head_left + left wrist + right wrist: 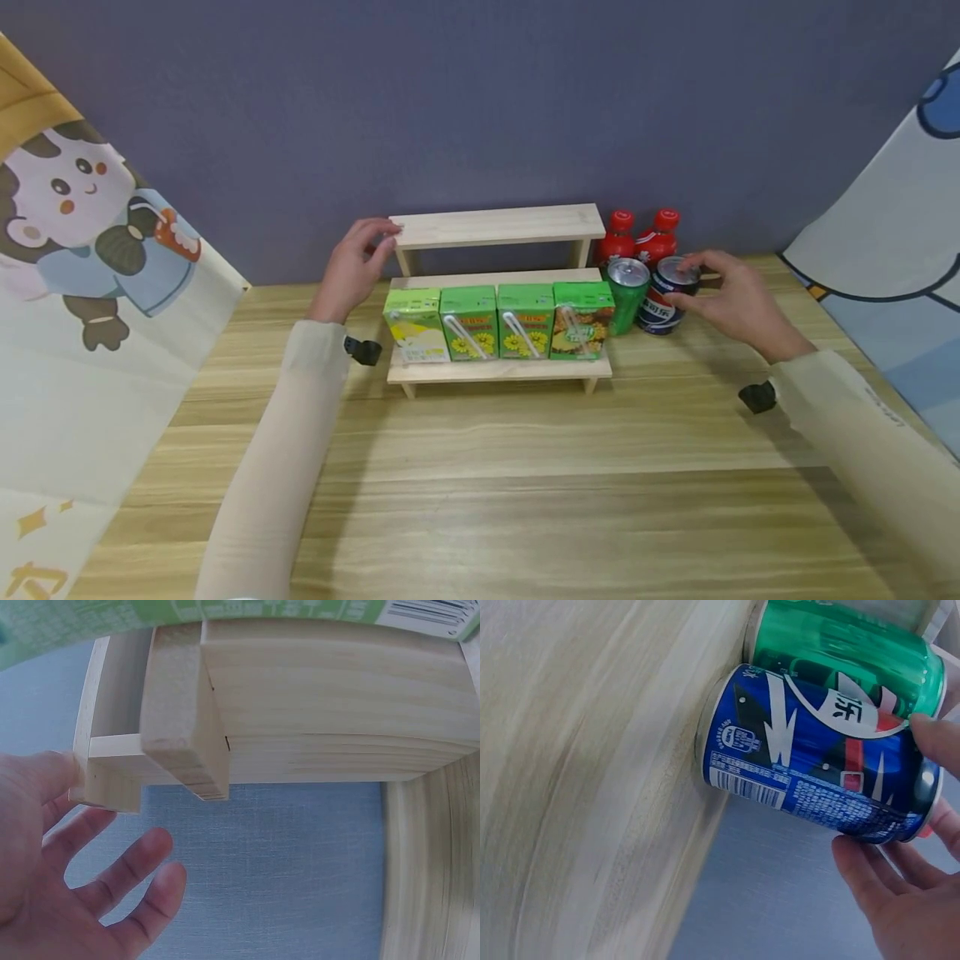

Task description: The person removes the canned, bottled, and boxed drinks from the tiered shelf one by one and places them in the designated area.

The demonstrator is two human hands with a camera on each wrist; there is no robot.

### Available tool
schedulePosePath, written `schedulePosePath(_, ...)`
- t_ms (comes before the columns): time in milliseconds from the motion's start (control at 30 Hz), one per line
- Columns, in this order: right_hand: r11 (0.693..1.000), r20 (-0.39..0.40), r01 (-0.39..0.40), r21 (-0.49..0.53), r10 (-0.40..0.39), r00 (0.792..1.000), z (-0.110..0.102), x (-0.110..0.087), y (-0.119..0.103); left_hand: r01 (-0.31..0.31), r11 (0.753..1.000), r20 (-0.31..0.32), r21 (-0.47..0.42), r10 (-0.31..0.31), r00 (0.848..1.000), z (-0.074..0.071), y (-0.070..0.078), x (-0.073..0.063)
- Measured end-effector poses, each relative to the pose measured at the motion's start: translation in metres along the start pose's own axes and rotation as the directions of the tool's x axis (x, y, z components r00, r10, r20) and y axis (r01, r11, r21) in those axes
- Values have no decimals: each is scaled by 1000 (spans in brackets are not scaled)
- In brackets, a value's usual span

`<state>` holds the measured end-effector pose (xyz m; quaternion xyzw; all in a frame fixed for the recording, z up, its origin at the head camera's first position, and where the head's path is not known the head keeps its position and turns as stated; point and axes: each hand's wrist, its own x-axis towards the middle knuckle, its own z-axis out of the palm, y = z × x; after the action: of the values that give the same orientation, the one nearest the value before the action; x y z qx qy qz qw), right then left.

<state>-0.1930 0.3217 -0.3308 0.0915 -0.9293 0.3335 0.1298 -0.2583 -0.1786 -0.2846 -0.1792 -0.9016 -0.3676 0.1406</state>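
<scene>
My right hand (738, 308) grips a blue soda can (660, 304) near its top, thumb on one side and fingers on the other. The can stands upright on the table, beside a green soda can (628, 296); the right wrist view shows both cans (821, 754) close together. My left hand (352, 268) is at the left end of the upper tier of a two-tier wooden shelf (495, 225). In the left wrist view its thumb and index finger pinch the shelf's end (112, 784), while the other fingers (150, 900) are spread apart.
Several green drink cartons (468, 325) stand in a row on the lower tier. Two red-capped bottles (617, 240) are behind the cans, right of the shelf. A blue-grey wall panel (480, 108) rises behind the wooden table (480, 483); printed panels (67, 350) flank it.
</scene>
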Motion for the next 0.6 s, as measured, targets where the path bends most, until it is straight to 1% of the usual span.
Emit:
schedulePosePath(133, 1000, 5, 20, -10, -20, 1000, -4, -2, -3, 1, 1000, 6, -5, -1, 1000, 0, 0, -1)
schedulePosePath(367, 997, -40, 77, -32, -78, 996, -9, -4, -8, 1, 1000, 6, 0, -1, 1000, 1, -1, 0)
schedulePosePath(600, 996, -29, 90, -23, -90, 995, -13, -8, -24, -1, 1000, 3, 1, 1, 1000, 2, -2, 0)
